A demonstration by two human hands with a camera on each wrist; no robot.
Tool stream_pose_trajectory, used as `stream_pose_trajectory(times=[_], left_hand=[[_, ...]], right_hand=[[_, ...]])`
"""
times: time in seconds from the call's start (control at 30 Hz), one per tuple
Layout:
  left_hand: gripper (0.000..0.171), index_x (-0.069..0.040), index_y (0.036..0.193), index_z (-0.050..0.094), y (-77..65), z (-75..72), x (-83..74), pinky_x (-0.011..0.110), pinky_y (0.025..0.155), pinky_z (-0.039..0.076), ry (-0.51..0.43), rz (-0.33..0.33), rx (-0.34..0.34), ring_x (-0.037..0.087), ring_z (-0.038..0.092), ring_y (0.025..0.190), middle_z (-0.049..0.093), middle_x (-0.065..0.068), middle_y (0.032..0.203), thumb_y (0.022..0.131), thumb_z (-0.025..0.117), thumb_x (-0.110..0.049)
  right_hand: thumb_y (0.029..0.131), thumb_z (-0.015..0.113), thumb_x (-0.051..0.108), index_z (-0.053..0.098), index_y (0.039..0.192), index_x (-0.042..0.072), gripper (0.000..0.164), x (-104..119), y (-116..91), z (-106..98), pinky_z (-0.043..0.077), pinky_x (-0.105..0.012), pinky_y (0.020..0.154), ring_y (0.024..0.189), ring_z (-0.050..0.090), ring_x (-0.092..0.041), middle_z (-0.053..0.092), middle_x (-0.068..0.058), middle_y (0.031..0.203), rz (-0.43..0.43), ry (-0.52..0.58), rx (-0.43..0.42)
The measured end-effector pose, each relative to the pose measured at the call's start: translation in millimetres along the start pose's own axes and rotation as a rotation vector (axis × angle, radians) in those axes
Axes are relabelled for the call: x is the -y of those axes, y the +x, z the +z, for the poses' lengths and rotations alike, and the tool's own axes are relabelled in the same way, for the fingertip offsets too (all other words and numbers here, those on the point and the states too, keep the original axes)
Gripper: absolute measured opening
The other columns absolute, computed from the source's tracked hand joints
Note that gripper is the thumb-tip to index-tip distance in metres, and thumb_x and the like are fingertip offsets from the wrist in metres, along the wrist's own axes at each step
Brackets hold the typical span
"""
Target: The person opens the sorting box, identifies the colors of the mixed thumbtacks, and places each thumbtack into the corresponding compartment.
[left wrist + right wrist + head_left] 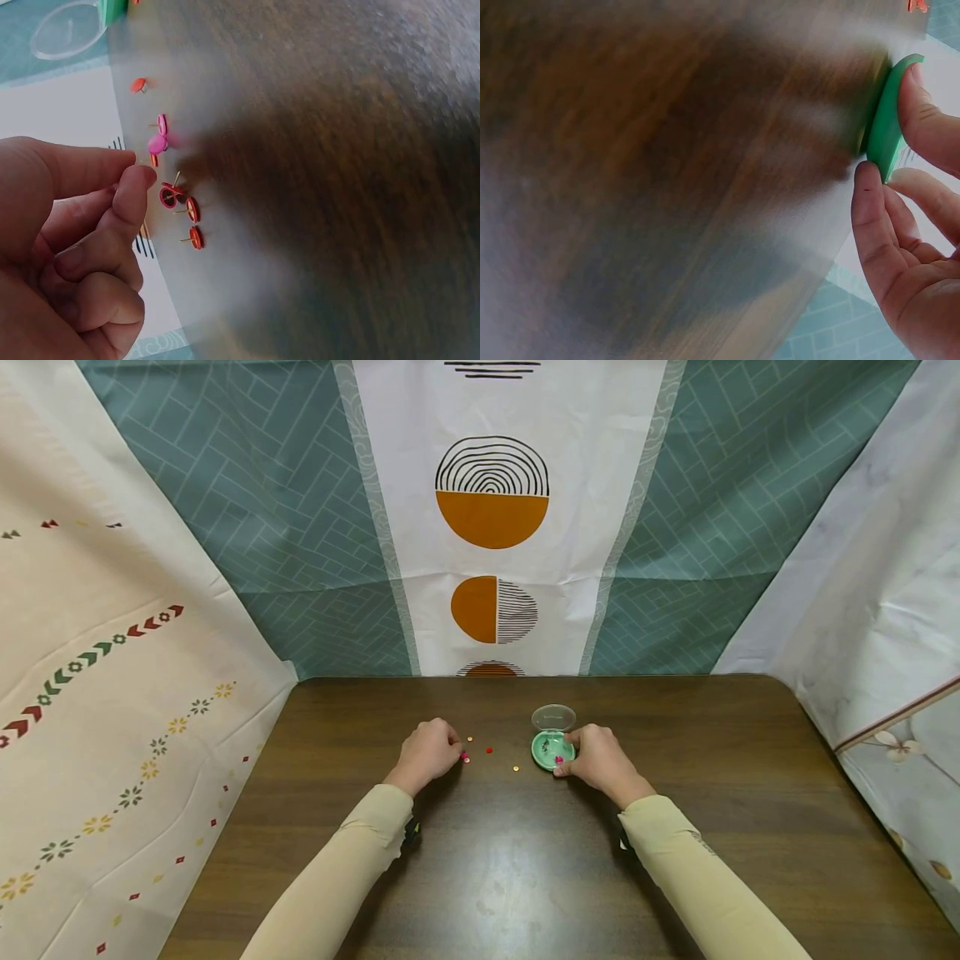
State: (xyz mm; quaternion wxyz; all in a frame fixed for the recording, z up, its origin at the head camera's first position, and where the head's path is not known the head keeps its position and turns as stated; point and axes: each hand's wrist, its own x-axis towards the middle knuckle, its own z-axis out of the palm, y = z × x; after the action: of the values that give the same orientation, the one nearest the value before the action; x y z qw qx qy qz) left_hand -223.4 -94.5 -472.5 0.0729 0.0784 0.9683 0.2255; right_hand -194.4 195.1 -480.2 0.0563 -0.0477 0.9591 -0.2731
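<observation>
Head view, lower centre: right hand (597, 759) grips the green case (537, 756); left hand (429, 752) pinches together, on what I cannot tell. Tipping the case could spill its pink tacks (558, 760).

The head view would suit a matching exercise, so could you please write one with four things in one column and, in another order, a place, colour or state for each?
Column one
1. Left hand
2. Right hand
3. Lid
4. Table

Column two
A. Dark brown
B. Gripping the green case
C. Open, on the far side of that case
D. Close to the loose tacks

Right pairs: 1-D, 2-B, 3-C, 4-A.
</observation>
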Motion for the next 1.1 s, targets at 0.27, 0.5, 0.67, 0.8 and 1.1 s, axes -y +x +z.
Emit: stream_pose_trajectory(times=[0.27,0.5,0.67,0.8,1.1], left_hand=[[0.017,-0.024,0.065,0.071,-1.2,4.7,1.9,0.030,0.046,0.040,0.003,0.013,0.044,0.012,0.054,0.056,0.063,-0.011,0.065,0.081,0.070,-0.029],[0.014,-0.022,0.068,0.071,-3.9,1.4,4.5,0.031,0.046,0.041,0.007,0.002,0.044,0.012,0.054,0.057,0.064,-0.009,0.066,0.079,0.072,-0.031],[0.014,-0.023,0.068,0.071,-5.2,-2.0,5.7,0.030,0.047,0.041,0.014,0.006,0.052,0.012,0.054,0.059,0.064,-0.009,0.067,0.080,0.071,-0.031],[0.008,-0.023,0.075,0.074,-5.3,-1.2,5.6,0.030,0.049,0.042,0.005,0.021,0.055,0.011,0.056,0.062,0.067,-0.009,0.073,0.080,0.072,-0.029],[0.007,-0.023,0.077,0.074,-4.5,4.0,6.0,0.030,0.053,0.043,0.019,0.044,0.046,0.009,0.057,0.066,0.068,-0.010,0.077,0.082,0.070,-0.027]], right_hand=[[0.061,0.087,0.030,0.067,0.114,0.002,0.063,1.8,-1.0,0.5,0.048,-0.044,0.089,0.107,0.061,-0.027,0.067,-0.013,0.114,-0.006,-0.004,-0.002],[0.061,0.087,0.029,0.067,0.113,0.001,0.062,2.2,-0.8,-0.6,0.049,-0.044,0.088,0.106,0.062,-0.028,0.067,-0.014,0.114,-0.011,-0.013,-0.006],[0.062,0.087,0.029,0.067,0.113,0.000,0.062,2.9,-0.6,-2.3,0.049,-0.044,0.088,0.105,0.062,-0.027,0.067,-0.014,0.114,-0.017,-0.013,-0.003],[0.062,0.086,0.029,0.067,0.113,0.001,0.061,3.0,-0.9,-2.4,0.048,-0.044,0.089,0.107,0.061,-0.027,0.067,-0.013,0.115,-0.012,-0.013,0.001],[0.062,0.086,0.029,0.066,0.113,0.000,0.062,3.7,-1.9,-2.0,0.049,-0.043,0.088,0.106,0.061,-0.027,0.067,-0.015,0.114,0.004,-0.007,0.005]])
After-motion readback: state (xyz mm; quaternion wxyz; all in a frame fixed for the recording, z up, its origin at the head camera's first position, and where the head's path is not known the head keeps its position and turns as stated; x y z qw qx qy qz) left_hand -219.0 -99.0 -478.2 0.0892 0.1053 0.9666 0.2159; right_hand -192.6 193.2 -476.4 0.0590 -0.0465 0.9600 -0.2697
